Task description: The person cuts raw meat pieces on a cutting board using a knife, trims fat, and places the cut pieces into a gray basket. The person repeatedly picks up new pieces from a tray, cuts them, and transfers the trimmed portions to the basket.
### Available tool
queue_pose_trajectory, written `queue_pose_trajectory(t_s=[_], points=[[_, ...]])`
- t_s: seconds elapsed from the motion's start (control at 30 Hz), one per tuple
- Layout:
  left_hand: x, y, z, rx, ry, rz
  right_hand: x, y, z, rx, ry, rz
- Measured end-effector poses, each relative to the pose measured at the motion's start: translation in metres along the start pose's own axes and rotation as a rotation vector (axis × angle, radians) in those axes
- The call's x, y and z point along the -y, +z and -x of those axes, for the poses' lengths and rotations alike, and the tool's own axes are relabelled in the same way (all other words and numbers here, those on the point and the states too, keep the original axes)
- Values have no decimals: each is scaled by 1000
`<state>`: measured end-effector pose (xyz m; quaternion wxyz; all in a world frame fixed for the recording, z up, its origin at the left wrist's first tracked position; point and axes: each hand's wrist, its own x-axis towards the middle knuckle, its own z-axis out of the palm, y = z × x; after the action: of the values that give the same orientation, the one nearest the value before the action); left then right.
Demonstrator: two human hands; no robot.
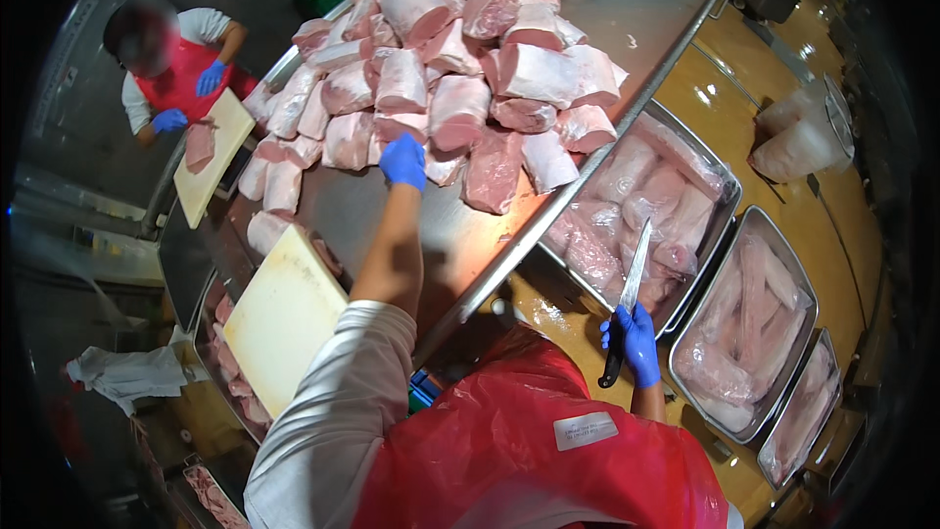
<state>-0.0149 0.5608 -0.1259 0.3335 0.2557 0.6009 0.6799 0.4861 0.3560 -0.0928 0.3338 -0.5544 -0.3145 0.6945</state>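
My left hand (pixel 403 163), in a blue glove, reaches forward to the near edge of a big heap of pale pink pork loin pieces (pixel 416 12). Its fingers are closed against the end of one pork loin piece (pixel 399 124) low in the heap; their tips are partly hidden. Off to the right, my right hand (pixel 638 345), also gloved in blue, is wrapped round the black handle of a knife (pixel 636 266). The blade points up and away from me, over a metal tub (pixel 729 211) of plastic-wrapped meat.
A white cutting board (pixel 284 318) lies at my left, beside a bin of meat pieces (pixel 240 387). Across the metal table (pixel 343 211), a co-worker in a red apron stands at another board (pixel 230 127) with meat. More metal tubs (pixel 754 421) of wrapped meat stand at right.
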Motion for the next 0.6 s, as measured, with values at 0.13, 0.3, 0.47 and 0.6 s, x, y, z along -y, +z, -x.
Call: queue_pose_trajectory(t_s=[0.13, 0.3, 0.47, 0.6], points=[[42, 0, 29, -264, 149, -539, 13, 29, -17, 143, -16, 68], [-22, 110, 33, 16, 24, -1230, 37, 41, -31, 189, -83, 99], [5, 148, 2, -307, -191, -1554, 45, 29, -21, 189, -84, 142], [-19, 141, -22, -94, -200, -1467, 25, -9, -15, 63, -20, 118]])
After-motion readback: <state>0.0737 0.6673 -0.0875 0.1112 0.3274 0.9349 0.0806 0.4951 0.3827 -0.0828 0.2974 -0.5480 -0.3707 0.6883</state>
